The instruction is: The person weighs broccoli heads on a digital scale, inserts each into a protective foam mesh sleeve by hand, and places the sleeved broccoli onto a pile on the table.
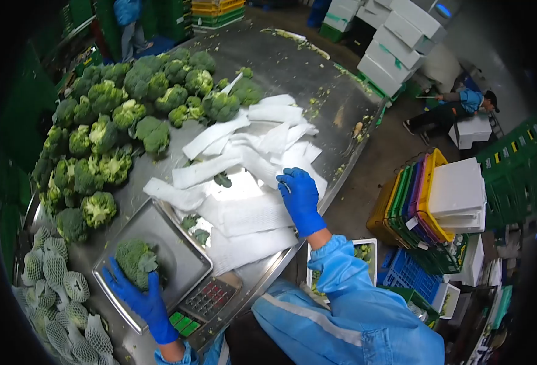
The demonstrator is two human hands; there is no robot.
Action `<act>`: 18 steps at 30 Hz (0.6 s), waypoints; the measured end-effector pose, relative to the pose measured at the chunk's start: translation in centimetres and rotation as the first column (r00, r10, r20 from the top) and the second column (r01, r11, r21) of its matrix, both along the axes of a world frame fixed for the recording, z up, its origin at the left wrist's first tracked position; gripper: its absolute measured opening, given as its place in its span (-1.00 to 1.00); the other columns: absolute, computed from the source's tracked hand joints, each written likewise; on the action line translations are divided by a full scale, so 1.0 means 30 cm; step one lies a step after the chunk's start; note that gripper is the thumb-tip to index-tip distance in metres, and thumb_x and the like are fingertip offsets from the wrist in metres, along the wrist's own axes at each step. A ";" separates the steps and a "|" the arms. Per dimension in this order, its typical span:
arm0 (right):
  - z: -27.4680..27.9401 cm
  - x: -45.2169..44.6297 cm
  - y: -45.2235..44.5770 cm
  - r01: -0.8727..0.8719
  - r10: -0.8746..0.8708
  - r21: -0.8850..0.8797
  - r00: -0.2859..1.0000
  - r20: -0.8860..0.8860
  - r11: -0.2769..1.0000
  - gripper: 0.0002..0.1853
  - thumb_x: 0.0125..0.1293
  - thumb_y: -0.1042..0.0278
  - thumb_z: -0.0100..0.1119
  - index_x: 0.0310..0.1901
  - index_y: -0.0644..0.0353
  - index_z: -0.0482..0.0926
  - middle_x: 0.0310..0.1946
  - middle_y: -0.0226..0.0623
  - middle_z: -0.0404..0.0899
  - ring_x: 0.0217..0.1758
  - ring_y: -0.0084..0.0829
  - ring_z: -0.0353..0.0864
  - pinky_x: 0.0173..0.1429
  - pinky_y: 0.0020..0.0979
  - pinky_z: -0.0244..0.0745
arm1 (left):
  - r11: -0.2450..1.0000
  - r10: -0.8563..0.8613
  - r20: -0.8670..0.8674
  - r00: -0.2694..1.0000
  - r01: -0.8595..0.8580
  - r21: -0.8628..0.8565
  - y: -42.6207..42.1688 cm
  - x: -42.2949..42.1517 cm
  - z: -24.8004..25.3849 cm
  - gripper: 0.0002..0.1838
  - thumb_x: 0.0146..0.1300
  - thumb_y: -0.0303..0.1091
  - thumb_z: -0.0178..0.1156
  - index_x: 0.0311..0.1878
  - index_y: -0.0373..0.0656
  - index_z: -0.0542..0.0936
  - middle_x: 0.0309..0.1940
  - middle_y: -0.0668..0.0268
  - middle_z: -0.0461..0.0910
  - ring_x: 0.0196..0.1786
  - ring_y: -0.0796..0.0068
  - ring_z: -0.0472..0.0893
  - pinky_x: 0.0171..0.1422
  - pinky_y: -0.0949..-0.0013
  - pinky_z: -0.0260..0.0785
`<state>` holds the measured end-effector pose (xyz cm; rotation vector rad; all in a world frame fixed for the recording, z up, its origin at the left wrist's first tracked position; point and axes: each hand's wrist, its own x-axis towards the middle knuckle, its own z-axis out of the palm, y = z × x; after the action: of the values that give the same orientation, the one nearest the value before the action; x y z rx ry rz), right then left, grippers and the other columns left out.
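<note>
My left hand (139, 302), in a blue glove, has its fingers and thumb around the near side of a broccoli head (135, 260). That head rests on the metal tray of a weighing scale (183, 264), whose keypad (207, 298) faces me. My right hand (300, 198), gloved in blue too, hovers over or touches a heap of white foam net sleeves (250, 213). Its fingers are curled and pressed together; whatever lies between them is hidden. A large pile of bare broccoli heads (104, 134) lies beyond the scale.
Netted broccoli heads (55, 286) lie at the lower left. A white box (366, 243) stands below the metal table's (335, 79) right edge. Coloured crates (414, 207) and stacked white foam boxes (396, 48) are on the right. One person (457, 109) bends near boxes; another (131, 27) stands behind the table.
</note>
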<state>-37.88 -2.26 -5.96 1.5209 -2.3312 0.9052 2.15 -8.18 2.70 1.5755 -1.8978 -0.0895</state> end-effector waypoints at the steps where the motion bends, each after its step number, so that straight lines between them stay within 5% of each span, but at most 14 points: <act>1: 0.057 0.013 -0.008 -0.006 0.002 -0.105 0.999 -0.040 0.995 -0.80 0.00 0.46 0.26 -0.27 0.09 0.59 -0.23 -0.27 0.57 -0.10 -0.18 0.51 -0.02 -0.25 0.41 | 0.999 -0.016 -0.049 0.999 0.013 -0.046 0.015 -0.014 0.017 -0.19 -0.01 -0.21 0.28 0.34 -0.18 0.22 0.37 0.00 0.06 0.41 0.03 0.06 0.44 0.05 -0.12; 4: 0.165 0.063 0.010 -0.102 0.108 -0.129 0.993 0.041 0.986 -0.80 0.06 0.45 0.21 -0.22 0.11 0.56 -0.25 -0.20 0.56 -0.14 -0.15 0.52 -0.02 -0.25 0.40 | 0.989 -0.123 -0.142 0.982 0.110 -0.096 0.078 -0.083 0.092 -0.20 -0.05 -0.40 0.26 0.32 -0.29 0.21 0.33 0.02 0.16 0.41 0.11 0.10 0.46 0.15 -0.15; 6: 0.303 0.179 0.031 -0.142 0.155 -0.174 0.986 0.067 0.974 -0.80 0.10 0.43 0.18 -0.19 0.10 0.55 -0.21 -0.23 0.55 -0.13 -0.17 0.52 0.00 -0.27 0.40 | 0.980 -0.194 -0.238 0.952 0.178 -0.085 0.128 -0.132 0.092 -0.30 0.08 -0.23 0.22 0.29 -0.27 0.27 0.29 0.03 0.23 0.37 0.11 0.18 0.41 0.10 -0.01; 8: 0.410 0.314 0.066 -0.257 0.274 -0.208 0.960 0.054 0.944 -0.82 0.13 0.37 0.12 -0.19 0.09 0.53 -0.27 -0.25 0.52 -0.19 -0.19 0.50 -0.09 -0.26 0.41 | 0.754 -0.245 -0.765 0.596 0.613 0.236 0.173 -0.196 0.098 -0.37 0.19 -0.18 0.13 0.29 -0.25 0.28 0.21 0.07 0.34 0.27 0.15 0.34 0.30 0.15 0.20; 10: 0.388 0.442 0.111 -0.491 0.523 -0.197 0.835 0.170 0.848 -0.80 0.16 0.34 0.09 -0.16 0.12 0.52 -0.24 -0.24 0.52 -0.20 -0.21 0.51 -0.10 -0.27 0.43 | 0.532 0.182 -0.947 0.264 0.783 0.321 0.182 -0.286 0.077 -0.41 0.26 -0.11 0.03 0.27 -0.29 0.30 0.14 0.10 0.42 0.16 0.25 0.45 0.18 0.17 0.32; 11: 0.369 0.516 0.142 -0.598 0.631 -0.203 0.746 0.210 0.775 -0.77 0.16 0.38 0.09 -0.12 0.12 0.52 -0.16 -0.24 0.52 -0.10 -0.24 0.51 -0.04 -0.28 0.43 | 0.419 0.427 -0.886 0.182 0.828 0.372 0.167 -0.279 0.027 -0.43 0.27 -0.13 -0.01 0.23 -0.37 0.32 0.11 0.11 0.44 0.10 0.30 0.48 0.17 0.25 0.33; 13: 0.374 0.583 0.182 -0.697 0.728 -0.213 0.639 0.249 0.685 -0.75 0.16 0.41 0.09 -0.08 0.13 0.52 -0.07 -0.24 0.52 0.00 -0.26 0.51 0.02 -0.29 0.43 | 0.368 0.457 -0.868 0.196 0.846 0.385 0.143 -0.310 0.016 -0.43 0.27 -0.14 0.00 0.21 -0.39 0.33 0.10 0.12 0.45 0.08 0.31 0.49 0.17 0.28 0.33; 14: 0.384 0.608 0.200 -0.797 0.783 -0.164 0.494 0.378 0.582 -0.74 0.17 0.40 0.11 -0.07 0.13 0.52 -0.07 -0.24 0.52 0.00 -0.27 0.51 0.03 -0.30 0.43 | 0.320 0.496 -0.842 0.215 0.856 0.407 0.137 -0.317 0.012 -0.44 0.26 -0.15 0.00 0.20 -0.41 0.34 0.08 0.13 0.46 0.06 0.31 0.50 0.17 0.32 0.33; 15: 0.383 0.640 0.219 -0.881 0.794 -0.144 0.322 0.515 0.450 -0.73 0.18 0.39 0.13 -0.06 0.14 0.52 -0.06 -0.25 0.52 0.01 -0.28 0.51 0.03 -0.32 0.44 | 0.332 0.508 -0.856 0.099 0.894 0.301 0.138 -0.312 -0.011 -0.48 0.21 -0.29 0.06 0.19 -0.40 0.35 0.03 0.14 0.50 0.04 0.31 0.51 0.17 0.37 0.32; 17: 0.389 0.613 0.196 -0.902 0.830 -0.271 0.147 0.538 0.336 -0.71 0.18 0.36 0.16 -0.04 0.14 0.51 -0.06 -0.24 0.52 0.01 -0.27 0.52 0.04 -0.33 0.44 | 0.324 0.221 -0.902 0.370 0.845 0.426 0.107 -0.268 -0.091 -0.50 0.14 -0.42 0.12 0.16 -0.40 0.37 -0.02 0.13 0.53 0.01 0.35 0.53 0.13 0.37 0.36; 18: 0.380 0.582 0.180 -0.893 0.858 -0.379 0.015 0.514 0.243 -0.69 0.19 0.34 0.20 -0.02 0.15 0.50 -0.05 -0.23 0.52 0.01 -0.27 0.52 0.05 -0.34 0.44 | 0.383 0.316 -0.902 0.295 0.830 0.406 0.127 -0.286 -0.051 -0.51 0.09 -0.51 0.16 0.13 -0.41 0.39 -0.08 0.15 0.56 -0.07 0.40 0.56 0.06 0.40 0.40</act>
<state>-20.42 3.15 5.44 3.2400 -1.2490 1.8871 -6.43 -4.38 1.17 0.9950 -0.9930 -2.1301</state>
